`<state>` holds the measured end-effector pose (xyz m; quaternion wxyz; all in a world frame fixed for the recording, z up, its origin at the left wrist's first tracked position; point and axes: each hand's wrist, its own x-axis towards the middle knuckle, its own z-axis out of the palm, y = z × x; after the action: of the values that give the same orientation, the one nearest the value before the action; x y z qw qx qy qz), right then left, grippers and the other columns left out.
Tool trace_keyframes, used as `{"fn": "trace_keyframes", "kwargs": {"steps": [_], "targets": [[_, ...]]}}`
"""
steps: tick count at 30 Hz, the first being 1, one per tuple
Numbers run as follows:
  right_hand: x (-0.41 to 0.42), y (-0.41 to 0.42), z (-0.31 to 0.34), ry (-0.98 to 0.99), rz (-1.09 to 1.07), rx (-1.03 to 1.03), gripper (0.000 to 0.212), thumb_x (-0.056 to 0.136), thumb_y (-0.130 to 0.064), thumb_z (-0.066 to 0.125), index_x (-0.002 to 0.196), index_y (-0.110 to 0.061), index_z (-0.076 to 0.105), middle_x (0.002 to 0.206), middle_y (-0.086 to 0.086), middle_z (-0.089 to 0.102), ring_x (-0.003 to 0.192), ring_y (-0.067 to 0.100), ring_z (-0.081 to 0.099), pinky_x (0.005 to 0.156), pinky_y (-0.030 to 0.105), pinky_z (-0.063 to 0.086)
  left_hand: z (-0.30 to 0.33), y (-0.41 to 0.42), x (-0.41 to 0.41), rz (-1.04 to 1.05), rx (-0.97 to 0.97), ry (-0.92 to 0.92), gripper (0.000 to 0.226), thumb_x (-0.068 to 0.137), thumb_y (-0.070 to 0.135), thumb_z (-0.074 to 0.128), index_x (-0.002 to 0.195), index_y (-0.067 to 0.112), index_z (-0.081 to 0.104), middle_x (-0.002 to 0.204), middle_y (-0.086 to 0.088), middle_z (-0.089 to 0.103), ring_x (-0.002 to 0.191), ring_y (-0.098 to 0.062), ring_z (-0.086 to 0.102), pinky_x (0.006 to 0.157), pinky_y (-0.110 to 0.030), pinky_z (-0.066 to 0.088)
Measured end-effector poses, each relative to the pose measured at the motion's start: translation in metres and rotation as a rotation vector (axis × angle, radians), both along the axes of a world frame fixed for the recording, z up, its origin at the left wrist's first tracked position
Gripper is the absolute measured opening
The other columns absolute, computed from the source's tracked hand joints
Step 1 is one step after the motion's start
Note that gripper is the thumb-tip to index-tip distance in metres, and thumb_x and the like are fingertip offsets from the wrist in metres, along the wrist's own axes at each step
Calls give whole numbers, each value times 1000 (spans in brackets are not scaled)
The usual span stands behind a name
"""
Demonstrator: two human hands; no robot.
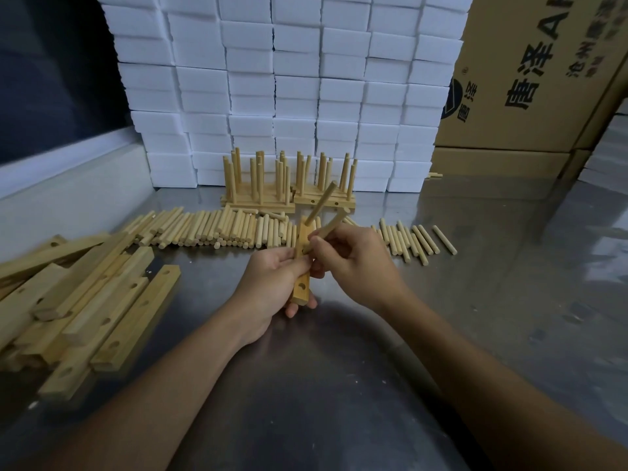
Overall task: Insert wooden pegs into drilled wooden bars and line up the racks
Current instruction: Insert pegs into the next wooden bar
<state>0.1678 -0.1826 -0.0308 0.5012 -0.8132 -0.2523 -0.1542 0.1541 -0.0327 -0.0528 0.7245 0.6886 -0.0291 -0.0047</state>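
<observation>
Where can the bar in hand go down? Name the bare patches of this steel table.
Bare steel table lies right of the right hand, below the loose pegs, and in front, between both forearms. Crowded: the drilled bars piled left of the left hand, and the finished racks against the white foam blocks.

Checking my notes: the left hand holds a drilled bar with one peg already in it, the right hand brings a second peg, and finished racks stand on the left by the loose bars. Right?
Not quite. In the head view the finished racks stand at the back, against the white foam blocks, not on the left.
</observation>
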Motion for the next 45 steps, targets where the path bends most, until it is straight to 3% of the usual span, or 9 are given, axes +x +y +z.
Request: {"fn": "trace_keyframes", "kwargs": {"steps": [3, 7, 16, 21, 32, 36, 38, 41, 45], "targets": [[1, -5, 1, 29, 23, 39, 10, 96, -8, 62, 97, -3, 71, 76, 8, 74, 69, 16, 74, 71, 33, 62, 0, 1, -1, 1, 39, -11, 16, 98, 17, 58, 104, 6, 68, 86, -11, 75, 47, -22, 61, 30, -21, 32], [4, -11, 1, 65, 39, 31, 7, 91, -5, 67, 92, 0, 73, 73, 10, 75, 67, 19, 75, 69, 38, 63, -1, 0, -2, -6, 83, -31, 15, 99, 16, 57, 107, 11, 68, 85, -12, 75, 43, -19, 58, 29, -20, 31], [7, -5, 0, 70, 12, -21, 13, 92, -15, 69, 85, -5, 75, 67, 5, 74, 62, 15, 72, 66, 30, 62, -1, -2, -4, 9, 131, -38, 15, 100, 19, 56, 105, 11, 68, 88, -10, 74, 45, -20, 58, 30, -21, 29], [7, 1, -7, 32, -49, 16, 20, 92, -22, 71, 83, -5, 73, 62, 1, 72, 56, 10, 69, 57, 17, 53, 0, -2, -5, 14, 117, -30, 16, 100, 18, 56, 107, 9, 67, 84, -7, 75, 45, -19, 60, 30, -20, 31], [6, 3, -11, 37, -36, 105, 17, 91, -17, 72, 94, 0, 73, 79, 6, 74, 66, 9, 70, 61, 21, 56, 2, -2, -4, -9, 64, -22, 18, 100, 21, 57, 112, 13, 67, 89, -9, 75, 51, -22, 65, 31, -20, 34], [6, 0, -11, -21, -42, -37, 21, 92, -28, 69, 99, -9, 75, 85, -1, 74, 78, 9, 71, 72, 28, 60, 2, -1, -3, 18, 18, -16, 18, 99, 21, 58, 111, 12, 68, 87, -10, 76, 53, -24, 65, 32, -22, 35], [8, -9, -13, -23, -72, -104, 19, 92, -31, 69, 99, -14, 75, 83, -7, 73, 77, 4, 69, 71, 24, 58, 2, 0, -1, 65, -23, 15, 17, 99, 19, 58, 108, 8, 68, 87, -11, 75, 53, -24, 64, 33, -22, 35], [14, -24, -18, -44, -251, -261, 14, 95, -29, 66, 100, -18, 73, 84, -10, 69, 76, 3, 64, 73, 24, 57, 3, 0, 0, 96, -100, 56, 14, 99, 15, 56, 103, 5, 65, 91, -12, 75, 51, -22, 63, 33, -22, 35], [24, -37, -17, 10, -484, -513, 36, 97, -42, 58, 127, -23, 64, 127, -1, 62, 117, 16, 54, 104, 42, 45, 7, 1, -2, 96, -156, 72, 13, 100, 15, 55, 104, 6, 64, 88, -12, 75, 51, -21, 63, 35, -22, 38]]}}
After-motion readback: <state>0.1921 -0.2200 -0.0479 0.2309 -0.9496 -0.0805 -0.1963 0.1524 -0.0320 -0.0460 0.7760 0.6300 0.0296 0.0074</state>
